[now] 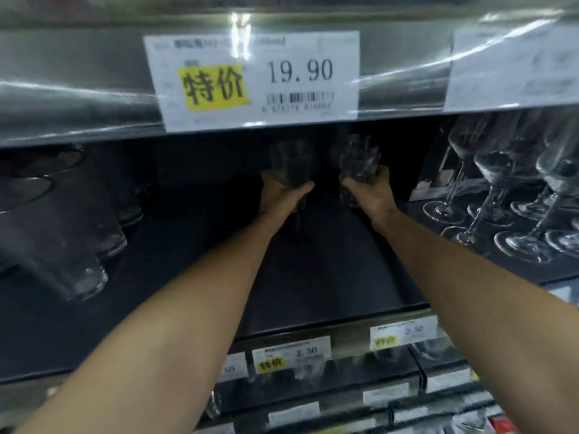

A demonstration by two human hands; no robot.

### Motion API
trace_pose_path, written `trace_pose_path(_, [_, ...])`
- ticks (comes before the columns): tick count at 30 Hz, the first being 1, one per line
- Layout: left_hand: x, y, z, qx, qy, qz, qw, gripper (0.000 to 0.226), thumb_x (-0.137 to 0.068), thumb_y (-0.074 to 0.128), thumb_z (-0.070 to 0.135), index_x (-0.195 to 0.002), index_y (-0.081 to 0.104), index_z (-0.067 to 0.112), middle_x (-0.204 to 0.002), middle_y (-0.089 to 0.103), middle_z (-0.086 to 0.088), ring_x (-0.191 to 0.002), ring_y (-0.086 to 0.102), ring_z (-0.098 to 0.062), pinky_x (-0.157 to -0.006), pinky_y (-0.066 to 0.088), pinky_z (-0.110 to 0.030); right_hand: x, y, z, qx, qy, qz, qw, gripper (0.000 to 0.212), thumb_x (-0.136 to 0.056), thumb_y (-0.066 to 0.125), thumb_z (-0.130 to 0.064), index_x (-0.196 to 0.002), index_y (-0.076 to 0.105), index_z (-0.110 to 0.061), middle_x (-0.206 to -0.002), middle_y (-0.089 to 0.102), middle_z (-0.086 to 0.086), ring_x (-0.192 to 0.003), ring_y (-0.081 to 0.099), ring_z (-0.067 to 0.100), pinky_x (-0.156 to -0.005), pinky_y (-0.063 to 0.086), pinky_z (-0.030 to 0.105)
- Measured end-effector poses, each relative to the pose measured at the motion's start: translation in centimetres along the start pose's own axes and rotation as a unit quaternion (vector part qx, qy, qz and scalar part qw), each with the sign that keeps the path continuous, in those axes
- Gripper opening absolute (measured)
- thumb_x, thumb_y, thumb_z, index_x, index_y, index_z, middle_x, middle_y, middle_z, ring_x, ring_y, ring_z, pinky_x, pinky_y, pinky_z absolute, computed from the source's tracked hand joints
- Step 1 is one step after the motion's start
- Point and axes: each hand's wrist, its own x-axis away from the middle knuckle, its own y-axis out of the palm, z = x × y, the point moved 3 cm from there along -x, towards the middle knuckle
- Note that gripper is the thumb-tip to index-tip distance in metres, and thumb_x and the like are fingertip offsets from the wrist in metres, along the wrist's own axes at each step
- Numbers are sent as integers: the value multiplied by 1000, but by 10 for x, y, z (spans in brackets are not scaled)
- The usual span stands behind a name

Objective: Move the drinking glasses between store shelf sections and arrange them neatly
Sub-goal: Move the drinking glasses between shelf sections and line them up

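Observation:
Both my arms reach deep into a dark store shelf (313, 277). My left hand (280, 195) grips a clear drinking glass (291, 161) near its base, at the back of the shelf. Beside it, my right hand (369, 192) grips another clear, faceted drinking glass (358, 158). The two glasses stand upright, a short gap apart. Whether they touch the shelf floor is hidden by my hands.
Tall clear tumblers (62, 245) stand in a row at the left. Several stemmed wine glasses (501, 189) fill the right section. A price-tag rail (250, 79) of the upper shelf hangs just above. Lower shelves with small glasses (308, 369) and tags sit below.

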Motion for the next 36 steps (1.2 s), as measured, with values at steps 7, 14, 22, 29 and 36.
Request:
trace_pose_path(7, [49, -22, 5, -11, -23, -22, 999, 89, -56, 85, 48, -127, 51, 5, -108, 68, -4, -99, 67, -15, -85, 58, -28, 50, -13, -9, -12, 3, 3, 1000, 66, -66, 77, -37, -123, 50, -18, -103, 66, -5, -95, 66, 13, -84, 56, 31])
trace_pose_path(14, [93, -50, 24, -54, -46, -67, 995, 46, -67, 84, 43, -105, 64, 26, -100, 71, 1, -91, 69, -16, -74, 57, -28, 95, -33, -25, -24, 68, -53, 996, 35, -81, 68, -34, -114, 63, -24, -95, 70, -4, -84, 66, 12, -72, 53, 24])
trace_pose_path(22, [150, -85, 55, -21, -46, -24, 998, 21, -76, 83, 37, -87, 64, 35, -93, 72, 13, -91, 69, -9, -87, 56, -30, 149, -41, -47, -134, 107, -153, 973, 31, -86, 67, -21, -114, 63, -9, -86, 66, 13, -74, 67, 29, -76, 58, 46])
trace_pose_path(29, [229, -140, 69, 64, -52, 8, 997, 28, -84, 75, 40, -108, 64, 31, -102, 72, 15, -90, 65, 10, -77, 48, -8, 232, -8, -78, -197, 129, -255, 938, 44, -82, 62, -53, -102, 65, -15, -74, 69, 8, -58, 65, 23, -55, 57, 34])
trace_pose_path(36, [311, -221, 60, 139, -20, 95, 986, 70, -71, 74, 61, -108, 58, 4, -90, 66, -17, -85, 68, -39, -89, 53, -56, 315, 56, -97, -236, 123, -325, 907, 47, -79, 65, -57, -99, 69, -15, -77, 70, 11, -59, 66, 24, -52, 56, 34])
